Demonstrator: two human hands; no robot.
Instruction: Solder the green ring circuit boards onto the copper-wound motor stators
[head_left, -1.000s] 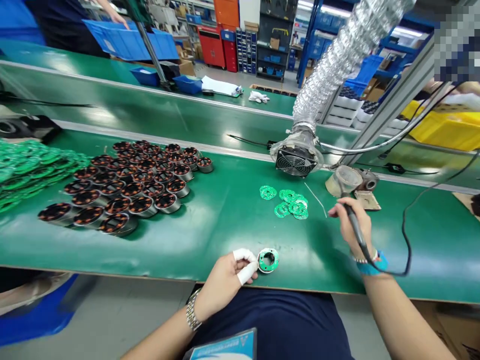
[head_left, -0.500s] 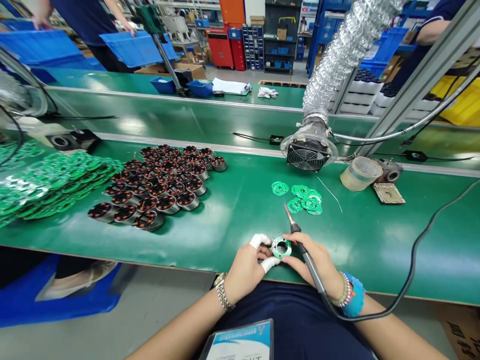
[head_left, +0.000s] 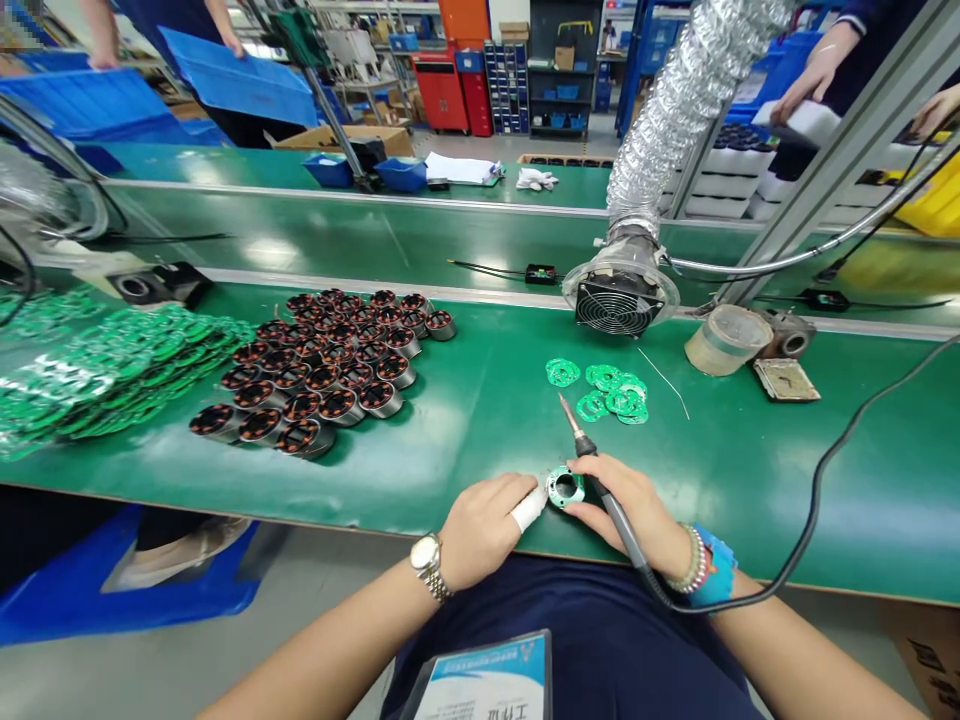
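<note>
My right hand holds a soldering iron whose bare tip points up and away from me. The same hand's thumb and index finger grip a small ring-shaped green circuit board by its right side, just above the bench's near edge. Its centre hole looks dark; I cannot tell what is under it. My left hand is closed, with white tape on a finger, and its fingertips touch the board's left edge. Whether they pinch anything there is hidden.
Rows of copper-wound motor stators stand left of centre, beside stacked green board panels. Several loose round boards lie ahead. A fan with a foil duct, a plastic tub and a solder wire lie beyond. Co-workers handle a blue crate and white foam.
My left fingers, spread around the board before, have closed together at its left edge. The board has tilted slightly in my right hand. Co-workers' hands at the back have moved.
</note>
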